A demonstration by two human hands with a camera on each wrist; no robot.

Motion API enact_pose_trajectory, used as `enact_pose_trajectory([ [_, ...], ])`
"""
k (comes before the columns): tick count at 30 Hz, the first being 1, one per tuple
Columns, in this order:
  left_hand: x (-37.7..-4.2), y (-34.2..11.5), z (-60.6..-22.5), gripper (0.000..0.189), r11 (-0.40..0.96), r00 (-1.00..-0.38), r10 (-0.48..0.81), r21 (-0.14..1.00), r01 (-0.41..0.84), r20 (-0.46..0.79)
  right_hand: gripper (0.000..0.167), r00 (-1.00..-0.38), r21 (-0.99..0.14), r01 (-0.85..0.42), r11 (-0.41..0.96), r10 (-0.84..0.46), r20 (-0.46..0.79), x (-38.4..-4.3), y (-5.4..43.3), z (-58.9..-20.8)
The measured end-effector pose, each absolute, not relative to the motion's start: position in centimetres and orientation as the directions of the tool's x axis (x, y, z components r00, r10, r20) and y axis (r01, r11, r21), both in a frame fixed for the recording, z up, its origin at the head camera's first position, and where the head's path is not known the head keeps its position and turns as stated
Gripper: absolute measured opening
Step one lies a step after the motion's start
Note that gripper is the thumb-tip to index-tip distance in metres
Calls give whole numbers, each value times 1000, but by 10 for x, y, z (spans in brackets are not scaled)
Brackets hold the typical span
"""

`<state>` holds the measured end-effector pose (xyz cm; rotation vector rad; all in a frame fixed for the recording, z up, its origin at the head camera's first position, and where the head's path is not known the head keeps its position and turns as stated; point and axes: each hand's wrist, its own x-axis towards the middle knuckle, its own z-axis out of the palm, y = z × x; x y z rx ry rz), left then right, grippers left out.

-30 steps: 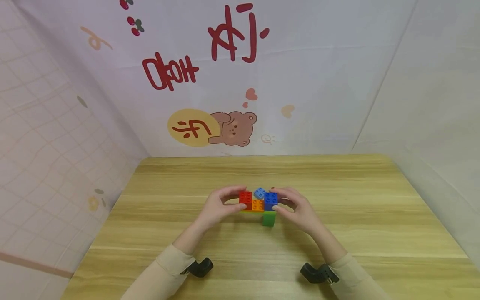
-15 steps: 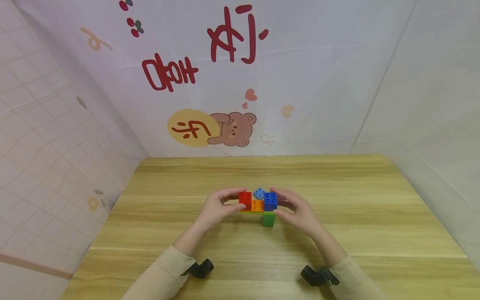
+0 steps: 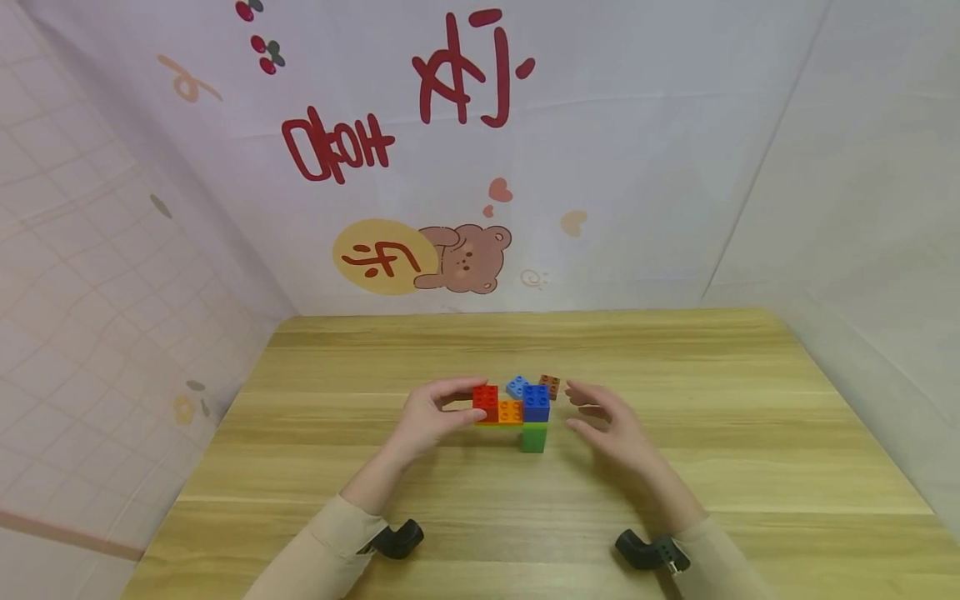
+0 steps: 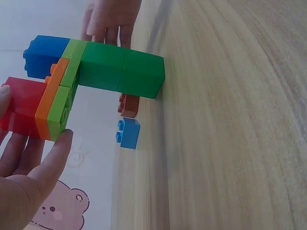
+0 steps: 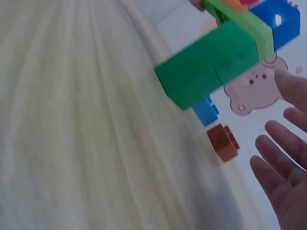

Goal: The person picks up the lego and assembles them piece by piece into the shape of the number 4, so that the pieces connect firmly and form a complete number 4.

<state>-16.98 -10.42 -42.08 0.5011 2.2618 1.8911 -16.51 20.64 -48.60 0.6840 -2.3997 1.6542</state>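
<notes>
Left hand [image 3: 423,418] grips red plastic cube [image 3: 485,401] | right hand [image 3: 619,433] free | between: dark-blue plastic cube [image 3: 536,402] is on; brown plastic brick [image 3: 551,384], pale-blue plastic brick [image 3: 516,386] loose

Clock read from the orange brick [image 3: 511,412], head view. Red brick [image 3: 485,402]: 9 o'clock. Dark blue brick [image 3: 536,403]: 3 o'clock. Light blue brick [image 3: 516,385]: 12 o'clock. Brown brick [image 3: 552,385]: 2 o'clock. Plate [image 4: 58,108]: lime green. Two lower bricks [image 4: 102,66]: plain green. Table [image 3: 697,467]: yellowish, streaked wood grain. Back cloth [image 3: 645,175]: white; red characters, brownish bear print [image 3: 472,258] at 11 o'clock. Sleeves [image 3: 333,533]: beige.
</notes>
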Motion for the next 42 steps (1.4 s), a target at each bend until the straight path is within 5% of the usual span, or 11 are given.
enact_pose_trajectory([
  [15,-171,-105,-418,42,170,-929,360,974,153,83,58,-918,-777,-391,494,-265,294,-202,210,-495],
  [42,-173,-104,-418,42,160,-916,390,972,171,97,57,-944,-822,-307,479,-265,197,-224,204,-510],
])
